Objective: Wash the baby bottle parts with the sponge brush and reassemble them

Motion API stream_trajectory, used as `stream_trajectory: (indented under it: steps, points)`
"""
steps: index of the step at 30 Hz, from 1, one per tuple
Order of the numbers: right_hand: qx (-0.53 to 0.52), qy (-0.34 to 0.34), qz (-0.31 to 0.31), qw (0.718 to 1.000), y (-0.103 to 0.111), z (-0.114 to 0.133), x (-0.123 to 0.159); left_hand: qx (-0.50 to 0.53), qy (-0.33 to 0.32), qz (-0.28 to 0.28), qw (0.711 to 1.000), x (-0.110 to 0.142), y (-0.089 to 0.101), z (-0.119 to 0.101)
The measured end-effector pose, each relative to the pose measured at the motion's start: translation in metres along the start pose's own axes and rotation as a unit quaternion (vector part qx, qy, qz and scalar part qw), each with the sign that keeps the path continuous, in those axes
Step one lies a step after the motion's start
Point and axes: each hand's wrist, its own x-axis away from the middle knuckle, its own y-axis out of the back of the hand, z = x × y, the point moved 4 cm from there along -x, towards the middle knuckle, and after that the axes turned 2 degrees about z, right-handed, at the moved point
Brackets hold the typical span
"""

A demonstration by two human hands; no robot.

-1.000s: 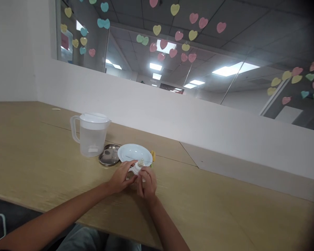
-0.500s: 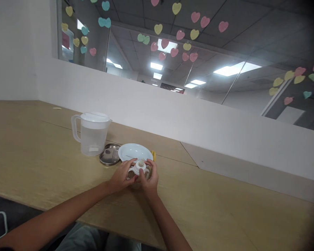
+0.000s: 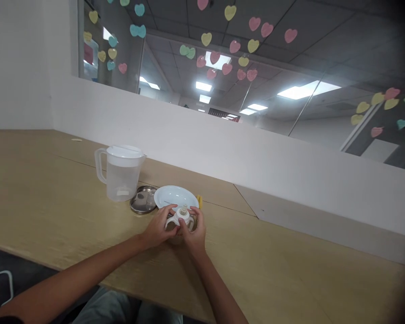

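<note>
Between my hands, low over the tabletop, is a baby bottle (image 3: 182, 216) with a white collar, white side handles and a clear teat pointing up. My left hand (image 3: 159, 227) is closed around its left side, thumb near the front. Around the right side wraps my right hand (image 3: 195, 231), its thumb pressed on the front of the white collar. My fingers and palms hide most of the bottle's body. Just behind them lies a pale blue-white oval plate (image 3: 168, 194), with a thin item on it that I cannot make out.
A clear lidded pitcher (image 3: 123, 175) with a handle stands to the left. A round metal dish (image 3: 141, 206) holding something clear sits beside the plate. A small yellow thing (image 3: 200, 201) shows at the plate's right. Behind the wooden table (image 3: 290, 270) rises a white wall (image 3: 175, 130).
The view has shifted slightly, so everything appears a little further right. Both hands keep nearly the same hold on the baby bottle.
</note>
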Motion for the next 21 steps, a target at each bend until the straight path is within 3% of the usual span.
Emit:
stream_trajectory:
  steps: [5, 11, 18, 21]
  points:
    - [0.014, -0.016, -0.012, 1.0, -0.0013, -0.0027, 0.0001, 0.002, -0.013, 0.004, 1.0, 0.0005, -0.0006, -0.0016]
    - [-0.014, -0.004, 0.036, 0.999, -0.0016, -0.0022, 0.0004, -0.006, -0.052, 0.03, 0.998, 0.0019, 0.0004, -0.0024]
    - [0.02, -0.01, -0.01, 1.0, -0.0015, -0.0066, 0.0006, -0.007, -0.031, 0.02, 0.999, 0.0035, -0.0017, 0.0015]
    - [0.018, -0.014, -0.004, 1.0, -0.0026, -0.0069, 0.0007, -0.021, -0.074, 0.018, 0.997, 0.0038, 0.0006, 0.0027]
